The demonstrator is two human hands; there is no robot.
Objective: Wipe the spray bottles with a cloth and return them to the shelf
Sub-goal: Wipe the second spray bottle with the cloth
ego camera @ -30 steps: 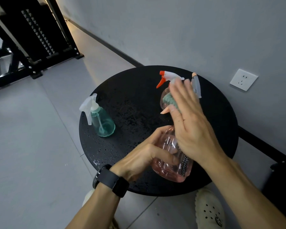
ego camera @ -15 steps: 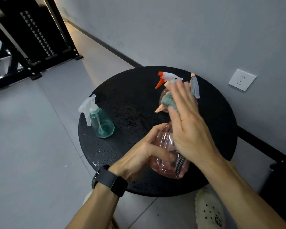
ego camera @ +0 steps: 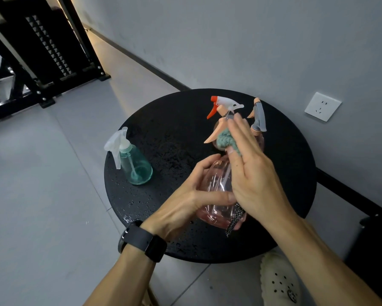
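The pink spray bottle (ego camera: 216, 191) is in my hands, lifted just over the near edge of the tabletop (ego camera: 163, 120) and tipped so its peach trigger points toward the far edge. Over the last second my right hand (ego camera: 254, 173) has slid the cloth (ego camera: 226, 138) up the bottle: the teal knit now bunches around the neck under my straight, flat-pressed fingers, while a dark checked corner hangs out below my palm beside the bottle's base. The bottle has also been drawn slightly closer to me. My left hand (ego camera: 185, 202) has kept the same hold, fingers and thumb curled around the belly to steady it.

I judge this means the body is mostly wiped and the pass is finishing at the neck and trigger, so this bottle is close to being ready for the shelf.

Toward the far edge stand a bottle with a white and orange spray head (ego camera: 225, 104), mostly hidden behind my fingers, and beside it a bottle with a grey and peach head (ego camera: 259, 118). The teal spray bottle (ego camera: 135, 165) stands upright near the left edge, well apart from my hands. The tabletop is speckled with droplets. The black shelf (ego camera: 42, 47) stands across the floor, off the far left.
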